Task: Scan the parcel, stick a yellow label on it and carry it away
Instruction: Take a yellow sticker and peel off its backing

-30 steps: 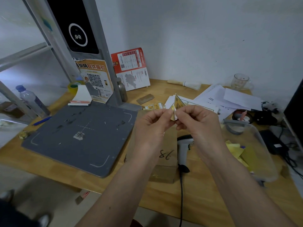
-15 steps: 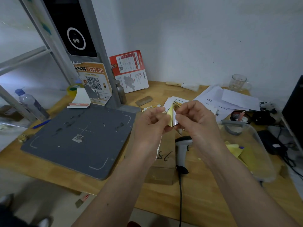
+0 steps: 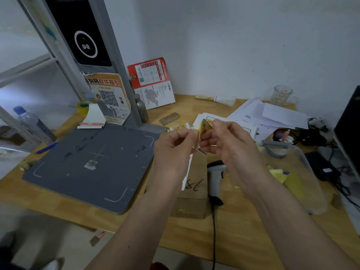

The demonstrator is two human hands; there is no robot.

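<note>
A brown cardboard parcel (image 3: 194, 193) marked "18" lies on the wooden desk (image 3: 233, 236), mostly hidden beneath my wrists. Above it I hold a small yellow label (image 3: 204, 127) on its backing, pinched between both hands. My left hand (image 3: 175, 151) grips the left edge with thumb and forefinger. On the other side my right hand (image 3: 228, 143) pinches the right edge. A grey handheld scanner (image 3: 215, 172) lies on the desk just right of the parcel, its cable running toward me.
A grey scanning pad (image 3: 91, 164) with an upright post lies at left. More yellow labels (image 3: 181, 126) and white papers (image 3: 272, 115) sit behind my hands. A clear plastic tub (image 3: 303, 180) with yellow scraps stands at right, cables and a dark screen beyond. A water bottle (image 3: 33, 125) stands far left.
Both hands have kept hold of the label, working it between the fingertips; it has folded from an upright peak to a flatter, tilted shape. The parcel and scanner have not moved.
</note>
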